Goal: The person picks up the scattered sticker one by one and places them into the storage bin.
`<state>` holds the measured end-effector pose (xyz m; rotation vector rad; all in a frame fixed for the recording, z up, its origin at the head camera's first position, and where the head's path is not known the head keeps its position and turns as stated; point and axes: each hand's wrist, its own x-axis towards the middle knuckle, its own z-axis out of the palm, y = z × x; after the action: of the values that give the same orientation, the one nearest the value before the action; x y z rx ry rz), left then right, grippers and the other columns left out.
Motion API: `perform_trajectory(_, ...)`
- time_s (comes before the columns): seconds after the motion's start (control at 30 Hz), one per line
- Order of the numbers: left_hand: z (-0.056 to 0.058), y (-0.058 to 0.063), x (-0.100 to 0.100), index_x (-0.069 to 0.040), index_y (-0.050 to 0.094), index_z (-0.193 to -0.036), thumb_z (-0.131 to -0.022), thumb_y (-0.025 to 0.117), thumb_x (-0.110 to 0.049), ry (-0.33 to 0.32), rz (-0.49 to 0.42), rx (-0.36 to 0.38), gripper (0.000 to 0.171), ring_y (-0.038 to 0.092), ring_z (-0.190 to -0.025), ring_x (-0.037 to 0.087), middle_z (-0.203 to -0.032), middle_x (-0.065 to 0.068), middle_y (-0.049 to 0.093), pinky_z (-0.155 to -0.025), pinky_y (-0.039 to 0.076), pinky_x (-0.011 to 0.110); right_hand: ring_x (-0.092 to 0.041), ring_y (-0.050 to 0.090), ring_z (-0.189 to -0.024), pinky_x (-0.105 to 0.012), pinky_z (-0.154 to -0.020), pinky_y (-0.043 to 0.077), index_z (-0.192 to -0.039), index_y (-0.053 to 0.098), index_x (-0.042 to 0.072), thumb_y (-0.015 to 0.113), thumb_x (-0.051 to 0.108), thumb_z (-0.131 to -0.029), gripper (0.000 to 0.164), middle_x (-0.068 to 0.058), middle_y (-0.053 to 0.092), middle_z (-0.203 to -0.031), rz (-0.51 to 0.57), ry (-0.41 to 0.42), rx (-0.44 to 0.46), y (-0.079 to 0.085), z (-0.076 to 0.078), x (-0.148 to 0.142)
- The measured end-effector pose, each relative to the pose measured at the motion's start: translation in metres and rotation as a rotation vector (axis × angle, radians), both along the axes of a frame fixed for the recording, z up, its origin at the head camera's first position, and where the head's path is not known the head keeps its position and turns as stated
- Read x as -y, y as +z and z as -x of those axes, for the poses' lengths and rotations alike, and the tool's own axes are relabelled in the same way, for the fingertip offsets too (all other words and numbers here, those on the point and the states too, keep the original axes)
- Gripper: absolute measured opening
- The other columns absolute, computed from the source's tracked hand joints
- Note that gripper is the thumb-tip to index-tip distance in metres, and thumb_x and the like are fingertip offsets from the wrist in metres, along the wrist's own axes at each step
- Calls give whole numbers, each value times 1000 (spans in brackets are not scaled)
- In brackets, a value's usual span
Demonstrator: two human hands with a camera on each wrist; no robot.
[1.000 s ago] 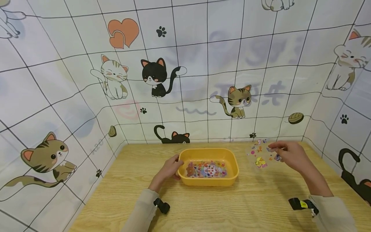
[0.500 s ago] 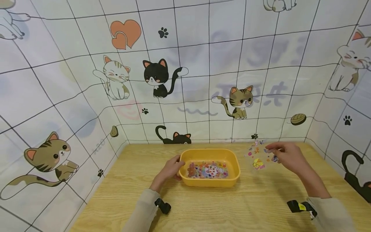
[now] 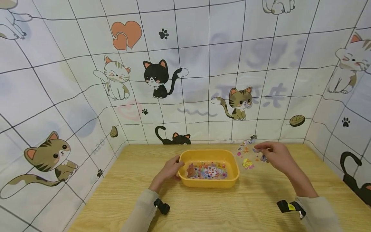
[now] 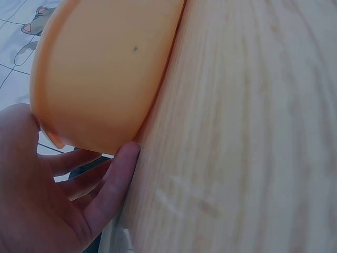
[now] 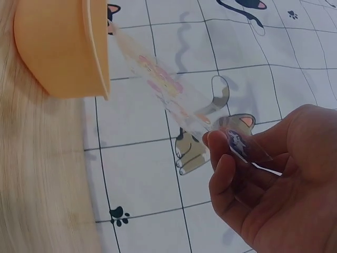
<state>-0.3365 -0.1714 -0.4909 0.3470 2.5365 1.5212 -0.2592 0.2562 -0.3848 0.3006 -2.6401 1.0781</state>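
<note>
In the middle of the table stands a yellow plastic basin (image 3: 207,183); colourful sticker-like pieces (image 3: 210,170) lie inside, among them a brown bear and a white animal face. My left hand (image 3: 171,168) holds the basin's left end, thumb at the rim and fingers against the outer wall (image 4: 105,68). To the right of the basin, my right hand (image 3: 275,157) pinches the edge of a clear sheet (image 3: 247,163) of small coloured stickers. Seen from the right wrist, this sheet (image 5: 163,79) hangs tilted in the air, its far end close to the basin's wall.
The light wooden table (image 3: 139,187) meets a cat-printed, grid-lined wall covering (image 3: 197,96) at the back and both sides. Each wrist wears a black strap, the left strap (image 3: 162,206) and the right strap (image 3: 291,206).
My right hand has carried the sticker sheet leftward, closer to the basin. My left hand and the basin stay where they were, apart from a slight shift of the view.
</note>
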Motion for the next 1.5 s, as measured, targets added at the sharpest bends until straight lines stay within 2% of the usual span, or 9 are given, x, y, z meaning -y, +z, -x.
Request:
perform_trajectory(0.33, 2, -3, -2, -12, 55, -142, -103, 51, -32, 7, -3, 16, 44, 70, -86, 22, -128, 17, 60, -56, 66, 41, -12, 49, -59, -28, -46, 45, -124, 71, -2, 51, 4, -104, 29, -25, 73, -117, 56, 83, 19, 6, 11, 29)
perform_trajectory(0.57, -1, 0, -1, -12, 55, -142, -103, 51, -31, 15, -2, 8, 43, 70, -83, 22, -126, 17, 61, -55, 66, 40, -15, 63, -72, -28, -54, 58, -124, 69, -7, 51, 5, -104, 29, -24, 74, -113, 61, 247, 133, 1, 30, 58)
perform_trajectory(0.8, 0, -3, 0, -11, 55, -140, -103, 52, -31, 7, -5, 13, 42, 70, -83, 21, -125, 17, 61, -56, 66, 40, -29, 71, -74, -35, -60, 63, -127, 66, -13, 52, 1, -101, 32, -26, 72, -117, 93, 379, 290, -11, 52, 87)
perform_trajectory(0.9, 1, -4, 0, -11, 55, -141, -103, 52, -31, 7, -9, 14, 42, 70, -84, 22, -124, 17, 61, -56, 66, 40, -32, 72, -75, -41, -65, 66, -127, 66, -13, 57, 2, -100, 32, -28, 72, -117, 92, 395, 319, -13, 58, 99)
perform_trajectory(0.97, 2, -4, 0, -11, 56, -140, -103, 52, -31, 8, -11, 13, 42, 70, -83, 22, -124, 17, 61, -56, 66, 40, -28, 70, -72, -43, -67, 66, -125, 67, -13, 59, 2, -100, 30, -28, 73, -114, 89, 399, 321, -10, 59, 106)
perform_trajectory(1.1, 3, -2, 0, -11, 56, -140, -102, 52, -31, 8, -12, 7, 43, 70, -83, 22, -124, 17, 61, -56, 66, 41, -17, 66, -66, -35, -66, 66, -122, 68, -15, 60, -1, -99, 28, -27, 72, -111, 89, 403, 316, -6, 61, 115)
perform_trajectory(1.17, 3, -1, 0, -11, 56, -140, -103, 52, -31, 8, -9, 2, 42, 70, -83, 22, -124, 17, 61, -55, 66, 41, -16, 66, -66, -35, -68, 66, -121, 68, -15, 61, -2, -99, 27, -27, 72, -109, 97, 401, 321, -5, 62, 118)
perform_trajectory(1.33, 2, 0, 0, -11, 56, -140, -103, 52, -30, 13, -8, 1, 43, 70, -83, 22, -125, 17, 61, -55, 66, 41, -20, 70, -71, -48, -77, 67, -120, 67, -15, 60, -3, -98, 26, -30, 70, -112, 151, 406, 383, -11, 65, 120)
perform_trajectory(1.5, 1, -1, 0, -10, 55, -141, -103, 51, -29, 2, -5, -2, 42, 70, -82, 22, -125, 17, 61, -55, 66, 40, -19, 70, -70, -41, -74, 68, -118, 67, -16, 59, -4, -96, 27, -28, 71, -113, 117, 400, 453, -19, 63, 120)
